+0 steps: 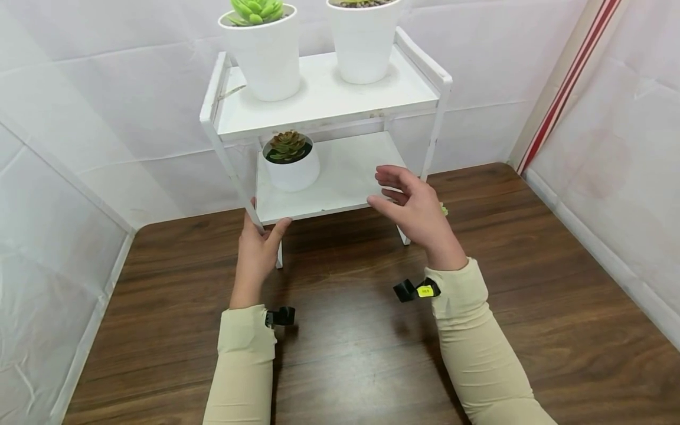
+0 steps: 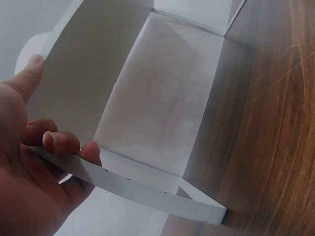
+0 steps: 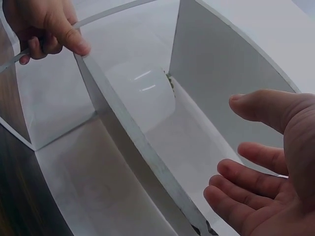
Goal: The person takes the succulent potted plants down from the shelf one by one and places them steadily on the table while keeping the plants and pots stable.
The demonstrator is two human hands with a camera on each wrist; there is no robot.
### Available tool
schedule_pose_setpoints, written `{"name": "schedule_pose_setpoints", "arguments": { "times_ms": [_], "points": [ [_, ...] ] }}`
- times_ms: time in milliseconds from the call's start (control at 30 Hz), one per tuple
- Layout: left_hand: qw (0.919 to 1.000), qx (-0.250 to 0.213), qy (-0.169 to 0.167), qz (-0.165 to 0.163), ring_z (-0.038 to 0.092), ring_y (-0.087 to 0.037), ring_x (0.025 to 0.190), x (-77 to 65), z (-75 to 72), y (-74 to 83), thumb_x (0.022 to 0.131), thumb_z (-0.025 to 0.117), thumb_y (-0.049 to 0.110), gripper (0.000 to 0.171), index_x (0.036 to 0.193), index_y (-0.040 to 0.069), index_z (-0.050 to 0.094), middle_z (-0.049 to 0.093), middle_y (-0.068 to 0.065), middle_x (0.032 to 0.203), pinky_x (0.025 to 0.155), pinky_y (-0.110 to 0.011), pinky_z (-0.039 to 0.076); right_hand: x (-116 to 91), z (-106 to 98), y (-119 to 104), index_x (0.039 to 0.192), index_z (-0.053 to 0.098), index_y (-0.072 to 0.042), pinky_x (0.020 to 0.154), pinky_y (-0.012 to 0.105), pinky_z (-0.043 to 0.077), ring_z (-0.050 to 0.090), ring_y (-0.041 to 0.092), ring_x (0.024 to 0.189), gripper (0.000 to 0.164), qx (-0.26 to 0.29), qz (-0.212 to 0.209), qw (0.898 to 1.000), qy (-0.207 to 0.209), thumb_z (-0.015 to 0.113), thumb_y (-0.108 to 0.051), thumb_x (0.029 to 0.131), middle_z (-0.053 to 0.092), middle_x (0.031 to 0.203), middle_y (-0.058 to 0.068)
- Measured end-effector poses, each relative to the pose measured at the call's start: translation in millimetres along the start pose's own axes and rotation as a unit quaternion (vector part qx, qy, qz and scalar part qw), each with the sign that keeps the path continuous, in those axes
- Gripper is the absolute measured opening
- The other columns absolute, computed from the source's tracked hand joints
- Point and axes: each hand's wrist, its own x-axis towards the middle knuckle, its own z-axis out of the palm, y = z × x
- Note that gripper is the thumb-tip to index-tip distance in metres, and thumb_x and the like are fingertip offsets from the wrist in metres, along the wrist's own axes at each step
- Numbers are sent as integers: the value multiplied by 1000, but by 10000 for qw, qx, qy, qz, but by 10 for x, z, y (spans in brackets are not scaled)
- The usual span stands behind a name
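White rack (image 1: 319, 88) stands toward the back of the tabletop (image 1: 345, 354). My left hand (image 1: 255, 254) is clamped on its left leg (image 1: 235, 177), thumb at the front edge of the lower shelf (image 1: 350, 171), probably to steady the frame. My right hand (image 1: 417, 212) holds nothing, fingers apart, near that shelf's right end, presumably free to support that side. Small succulent pot (image 1: 292, 175) sits left on the lower shelf; two taller pots (image 1: 268, 65) up top, likely spaced for balance.

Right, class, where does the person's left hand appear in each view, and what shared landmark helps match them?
Head: the left hand, left of centre, gripping a stand leg.
Left wrist: the left hand, lower left.
Right wrist: the left hand, top left.
Shared landmark: the lower shelf, its edge beside that hand.
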Motion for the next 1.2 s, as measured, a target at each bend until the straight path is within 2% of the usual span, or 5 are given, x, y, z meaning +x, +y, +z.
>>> {"name": "schedule_pose_setpoints", "arguments": {
  "times_ms": [400, 600, 667, 767, 1200],
  "points": [
    [10000, -1, 27, 49, 59, -27, 82, -3, -3, -14, 88, 59, 59, 88, 155, 23, 15, 57, -20, 129, 83, -42, 49, 48, 76, -3, 139, 49, -6, 106, 33, 45, 52, 22, 129, 58, 16, -36, 10000, -73, 72, -22, 88, 54, 138, 14],
    [9999, -93, 3, 92, 60, -29, 107, 3, -8, -21, 87, 60, 58, 87, 155, 26, 17, 50, -18, 140, 91, -47, 50, 96, 134, -3, 138, 49, -6, 107, 34, 44, 52, 23, 129, 58, 7, -42, 9999, -124, 73, -23, 88, 54, 139, 14],
    [9999, -91, 14, 125, 55, -28, 121, 8, -7, -26, 87, 60, 59, 86, 155, 26, 17, 44, -15, 147, 97, -48, 49, 114, 148, -13, 138, 50, -7, 107, 34, 43, 52, 23, 129, 58, -37, -35, 9999, -132, 73, -24, 88, 54, 139, 13],
    [9998, -93, 21, 153, 49, -28, 130, 11, -4, -38, 87, 60, 59, 86, 155, 27, 17, 42, -14, 149, 100, -49, 47, 137, 168, -40, 138, 50, -7, 107, 34, 43, 52, 22, 129, 59, -90, -26, 9999, -135, 73, -25, 87, 55, 138, 13],
    [9997, -153, 37, 181, 51, -28, 129, 11, -5, -45, 87, 60, 60, 86, 154, 27, 18, 44, -14, 148, 99, -50, 48, 248, 251, -53, 137, 52, -8, 104, 34, 46, 56, 22, 125, 57, -209, -40, 9998, 45, 73, -25, 87, 58, 134, 12]
  ]
}}
